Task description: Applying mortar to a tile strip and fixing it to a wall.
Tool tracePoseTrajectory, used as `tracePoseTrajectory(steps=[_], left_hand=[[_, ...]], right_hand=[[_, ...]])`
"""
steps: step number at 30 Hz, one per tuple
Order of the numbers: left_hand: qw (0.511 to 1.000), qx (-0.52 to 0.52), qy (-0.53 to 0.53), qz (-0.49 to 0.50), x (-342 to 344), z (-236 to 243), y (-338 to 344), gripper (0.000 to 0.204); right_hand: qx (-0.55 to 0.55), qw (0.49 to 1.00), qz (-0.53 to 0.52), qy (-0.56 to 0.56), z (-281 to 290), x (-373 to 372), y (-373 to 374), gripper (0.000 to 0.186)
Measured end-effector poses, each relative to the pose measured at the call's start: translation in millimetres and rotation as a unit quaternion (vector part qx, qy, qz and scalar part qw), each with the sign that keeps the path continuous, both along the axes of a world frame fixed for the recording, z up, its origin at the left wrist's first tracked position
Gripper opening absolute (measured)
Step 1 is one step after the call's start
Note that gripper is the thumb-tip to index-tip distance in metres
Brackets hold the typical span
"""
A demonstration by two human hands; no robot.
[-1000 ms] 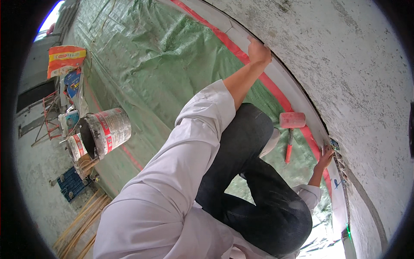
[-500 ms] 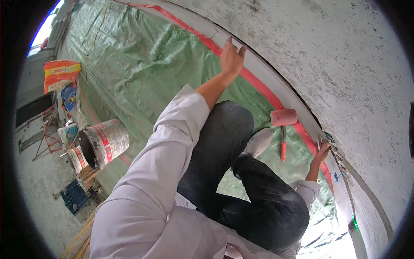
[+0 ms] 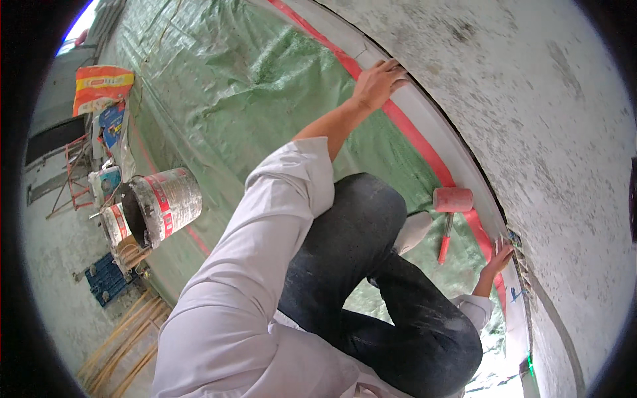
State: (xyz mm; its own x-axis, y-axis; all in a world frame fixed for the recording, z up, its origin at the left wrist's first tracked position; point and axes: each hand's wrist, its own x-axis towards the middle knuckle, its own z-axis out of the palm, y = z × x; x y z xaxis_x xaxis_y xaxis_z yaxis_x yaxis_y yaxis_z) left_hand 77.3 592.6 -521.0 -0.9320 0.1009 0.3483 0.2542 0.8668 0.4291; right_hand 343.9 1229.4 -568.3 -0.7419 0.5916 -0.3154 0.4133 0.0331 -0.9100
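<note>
A long pale strip [image 3: 458,149] runs along the foot of the rough grey wall. My left hand [image 3: 380,84] lies across it at the upper middle, fingers stretched toward the wall edge. Farther down to the right, my right hand [image 3: 499,257] rests on the same strip with its fingers extended over the wall-side edge. Between the two hands lies a rubber mallet [image 3: 453,200] with a pinkish-red head and a red handle. Its head sits on the red tape [image 3: 418,142] that borders the green sheet.
Green plastic sheeting [image 3: 219,99] covers the floor. To the left stand stained buckets [image 3: 174,202], an orange and yellow bag [image 3: 103,86] and a blue plastic panel [image 3: 109,278]. A small blue clip [image 3: 516,294] sits beside the strip below my right hand. The wall [image 3: 544,132] rises on the right.
My left hand has come down onto the strip, its fingers now lying toward the wall. My right hand stays at its place on the strip. The whole view has shifted slightly.
</note>
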Motion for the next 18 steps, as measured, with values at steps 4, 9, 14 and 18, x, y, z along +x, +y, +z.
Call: tracePoseTrajectory(steps=[4, 9, 14, 18], left_hand=[[1.000, 0.019, 0.000, -0.007, -1, -5, -3, 0.035], [0.999, 0.042, 0.021, -0.014, 1, -4, -5, 0.035], [1.000, -0.006, 0.002, -0.012, -2, -3, -10, 0.037], [1.000, 0.002, -0.016, -0.007, -2, -2, -6, 0.039]], right_hand=[[0.009, 1.000, -0.010, 0.000, -3, 5, -6, 0.076], [0.018, 1.000, -0.018, -0.010, 1, 4, -6, 0.081], [-0.012, 1.000, -0.017, -0.004, 3, 1, -13, 0.082], [-0.015, 1.000, -0.014, 0.005, 2, 3, -12, 0.079]])
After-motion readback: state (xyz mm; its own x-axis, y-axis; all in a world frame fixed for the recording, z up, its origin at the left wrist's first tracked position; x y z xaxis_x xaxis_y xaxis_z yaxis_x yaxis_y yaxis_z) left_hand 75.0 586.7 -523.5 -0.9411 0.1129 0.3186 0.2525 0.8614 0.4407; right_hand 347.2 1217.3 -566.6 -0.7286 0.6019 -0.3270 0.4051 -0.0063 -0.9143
